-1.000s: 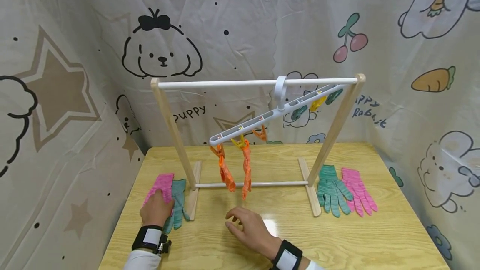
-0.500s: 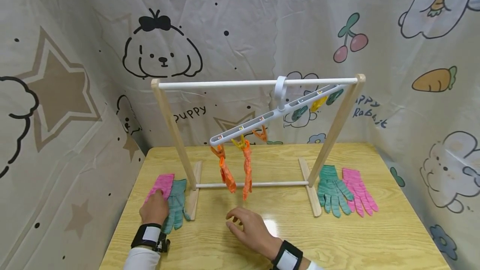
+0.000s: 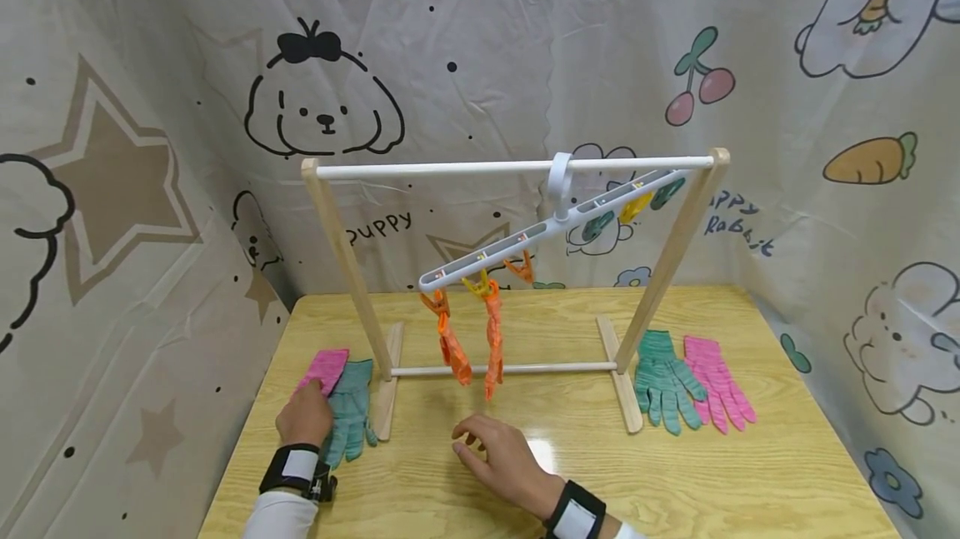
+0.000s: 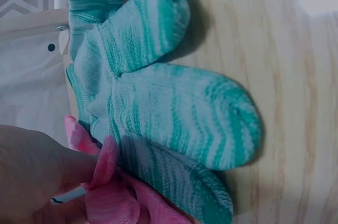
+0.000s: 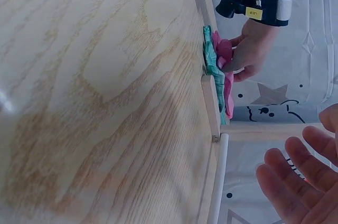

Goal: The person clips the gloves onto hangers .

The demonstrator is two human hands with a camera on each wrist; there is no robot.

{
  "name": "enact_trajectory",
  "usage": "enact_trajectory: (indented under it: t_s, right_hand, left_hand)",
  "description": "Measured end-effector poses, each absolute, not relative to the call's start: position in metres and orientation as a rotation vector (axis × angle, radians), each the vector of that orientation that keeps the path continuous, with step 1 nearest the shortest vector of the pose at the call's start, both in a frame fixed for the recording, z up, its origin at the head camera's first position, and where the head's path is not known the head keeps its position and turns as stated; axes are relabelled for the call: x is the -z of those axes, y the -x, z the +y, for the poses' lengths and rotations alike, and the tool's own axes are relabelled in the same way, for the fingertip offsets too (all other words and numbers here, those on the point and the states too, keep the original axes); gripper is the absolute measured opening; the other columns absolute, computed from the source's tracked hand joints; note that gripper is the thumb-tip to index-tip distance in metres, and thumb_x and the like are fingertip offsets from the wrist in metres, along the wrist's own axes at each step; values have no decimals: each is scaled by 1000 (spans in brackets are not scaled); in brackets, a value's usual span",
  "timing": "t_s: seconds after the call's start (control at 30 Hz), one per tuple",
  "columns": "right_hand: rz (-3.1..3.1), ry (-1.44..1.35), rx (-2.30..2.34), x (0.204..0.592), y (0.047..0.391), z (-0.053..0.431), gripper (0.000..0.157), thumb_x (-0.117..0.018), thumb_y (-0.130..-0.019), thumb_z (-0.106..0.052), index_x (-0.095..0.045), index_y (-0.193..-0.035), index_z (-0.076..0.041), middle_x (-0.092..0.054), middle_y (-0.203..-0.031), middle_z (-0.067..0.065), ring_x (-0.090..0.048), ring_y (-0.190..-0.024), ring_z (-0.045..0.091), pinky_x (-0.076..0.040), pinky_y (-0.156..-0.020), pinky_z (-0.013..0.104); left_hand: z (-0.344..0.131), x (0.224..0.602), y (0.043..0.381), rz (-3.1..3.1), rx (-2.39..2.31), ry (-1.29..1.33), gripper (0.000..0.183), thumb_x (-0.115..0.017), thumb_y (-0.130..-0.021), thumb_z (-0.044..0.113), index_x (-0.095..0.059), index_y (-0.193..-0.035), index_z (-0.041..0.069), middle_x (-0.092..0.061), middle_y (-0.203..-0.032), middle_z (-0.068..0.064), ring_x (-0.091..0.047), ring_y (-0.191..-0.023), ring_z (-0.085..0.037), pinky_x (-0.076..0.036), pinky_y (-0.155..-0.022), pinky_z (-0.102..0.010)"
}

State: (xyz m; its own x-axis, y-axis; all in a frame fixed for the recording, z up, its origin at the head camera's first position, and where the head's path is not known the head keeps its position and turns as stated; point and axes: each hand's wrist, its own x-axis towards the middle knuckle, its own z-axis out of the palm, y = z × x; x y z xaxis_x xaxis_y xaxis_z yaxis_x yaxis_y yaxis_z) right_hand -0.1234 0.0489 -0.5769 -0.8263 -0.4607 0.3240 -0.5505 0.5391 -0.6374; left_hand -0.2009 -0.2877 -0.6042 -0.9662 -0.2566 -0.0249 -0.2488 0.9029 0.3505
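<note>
Glove position: pink glove (image 3: pixel 325 370) at the left side of the worktop (image 3: pixel 675 489), touching the teal glove (image 3: pixel 351 410) on its right.
Slip hazard: the pink glove may escape the left hand (image 3: pixel 303 416); likely cause, a hold on one gathered fold only.
Drag hazard: the teal glove may be pulled along; likely cause, contact between the two gloves.
Snag hazard: cloth may catch on the left foot (image 3: pixel 387 406) of the rack (image 3: pixel 335 231); likely cause, little clearance between foot and teal glove.
Hanger hazard: the hanger (image 3: pixel 495 252) may turn or tip if knocked; likely cause, support by a single hook (image 3: pixel 560 181) on the top rod (image 3: pixel 435 167), with both orange cloth pieces (image 3: pixel 494 339) on its left half.
Left hand pose: back upward, forearm reaching in from the near side; thumb and fingers pinch the pink glove.
Right hand pose: right hand (image 3: pixel 506 460) at near centre, on the near side of the orange cloth pieces; fingers directed left, loosely bent, holding nothing. Contact with the worktop cannot be confirmed.
</note>
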Motion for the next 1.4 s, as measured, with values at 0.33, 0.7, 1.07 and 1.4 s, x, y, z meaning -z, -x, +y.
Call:
enact_trajectory:
  t_s: [0.33,0.7,1.07,1.4]
  right_hand:
    - [-2675,-877,-1164,576,124,49,11,-65,-99,-22,-70,-108,-16,-73,-103,-3,-70,-85,11,-55,-67,18]
    - [-2713,-868,-1175,572,126,49,11,-63,-101,-24,-70,-109,-19,-73,-104,-3,-67,-86,3,-50,-67,10]
    - [-2715,-857,-1187,570,128,50,12,-63,-101,-26,-70,-109,-20,-74,-103,-3,-67,-86,4,-51,-67,12]
    - [-2668,-879,-1169,560,130,52,12,-64,-100,-25,-70,-109,-18,-73,-102,-2,-68,-86,7,-55,-68,17]
  left_hand:
    - [-294,603,205,-3036,591,-467,28,-47,-95,3,-64,-114,-7,-67,-105,-38,-67,-89,-55,-53,-62,-61]
    - [-293,584,205,-3036,704,-531,22,-54,-94,6,-61,-111,-7,-69,-101,-33,-68,-80,-47,-49,-55,-52]
    - [-286,569,204,-2963,786,-565,27,-49,-104,18,-58,-114,-5,-68,-99,-29,-66,-77,-41,-44,-54,-46]
    - [-275,551,195,-2807,823,-521,29,-52,-105,22,-59,-117,-3,-68,-90,-23,-62,-68,-34,-37,-47,-37]
